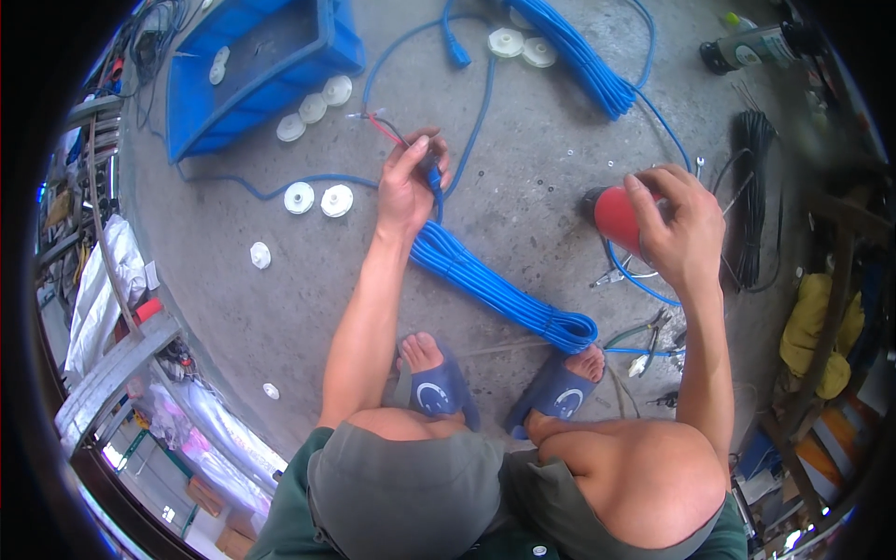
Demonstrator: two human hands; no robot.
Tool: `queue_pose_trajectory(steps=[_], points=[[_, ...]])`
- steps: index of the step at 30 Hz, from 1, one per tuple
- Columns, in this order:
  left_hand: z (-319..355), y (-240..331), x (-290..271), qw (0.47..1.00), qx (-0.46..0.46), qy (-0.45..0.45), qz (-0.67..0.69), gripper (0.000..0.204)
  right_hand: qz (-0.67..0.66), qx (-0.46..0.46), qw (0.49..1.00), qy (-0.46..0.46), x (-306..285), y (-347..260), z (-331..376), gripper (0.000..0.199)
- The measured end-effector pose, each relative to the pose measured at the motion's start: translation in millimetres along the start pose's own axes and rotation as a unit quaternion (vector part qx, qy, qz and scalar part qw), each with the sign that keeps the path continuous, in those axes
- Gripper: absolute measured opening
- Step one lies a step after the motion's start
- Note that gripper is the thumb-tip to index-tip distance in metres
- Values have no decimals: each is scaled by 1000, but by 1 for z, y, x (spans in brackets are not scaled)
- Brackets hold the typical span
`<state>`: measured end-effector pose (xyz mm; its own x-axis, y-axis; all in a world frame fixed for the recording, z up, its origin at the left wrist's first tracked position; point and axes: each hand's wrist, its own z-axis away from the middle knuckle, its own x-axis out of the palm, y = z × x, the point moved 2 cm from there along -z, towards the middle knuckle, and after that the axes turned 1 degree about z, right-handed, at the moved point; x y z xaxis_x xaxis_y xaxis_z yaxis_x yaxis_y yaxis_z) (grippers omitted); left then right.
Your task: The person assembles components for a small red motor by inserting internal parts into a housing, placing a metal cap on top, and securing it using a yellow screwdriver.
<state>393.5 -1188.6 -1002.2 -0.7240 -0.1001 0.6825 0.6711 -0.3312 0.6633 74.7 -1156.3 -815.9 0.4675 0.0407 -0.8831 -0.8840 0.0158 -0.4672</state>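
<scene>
My left hand [411, 182] is closed around the end of a blue cable [435, 177], with thin red and dark wires [385, 129] sticking out past the fingers. From there the cable runs down to a blue cable coil [499, 285] lying on the floor by my feet. My right hand [686, 224] grips a red cylinder [618, 220] with a dark end from above; its far side is hidden by the fingers. Below that hand, a loop of blue cable [644, 283] and a metal tool [611, 277] lie on the floor.
A blue plastic crate [271, 98] stands at the upper left, several white round discs [313, 107] around it. Another blue coil [583, 61] lies at the top. On the right are a dark cylinder [761, 49], a black cable bundle [749, 196] and pliers [658, 327]. Metal racks flank both sides.
</scene>
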Motion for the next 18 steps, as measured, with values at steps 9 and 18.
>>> queue_pose_trajectory(steps=[9, 18], points=[[-8, 2, 6, 996, 1, 28, -81, 30, -6, 8, 1000, 7, 0, 0, 1, 32], [-6, 6, 7, 990, -25, -12, -135, 34, -6, 24, 1000, -3, -1, -2, 0, 32]])
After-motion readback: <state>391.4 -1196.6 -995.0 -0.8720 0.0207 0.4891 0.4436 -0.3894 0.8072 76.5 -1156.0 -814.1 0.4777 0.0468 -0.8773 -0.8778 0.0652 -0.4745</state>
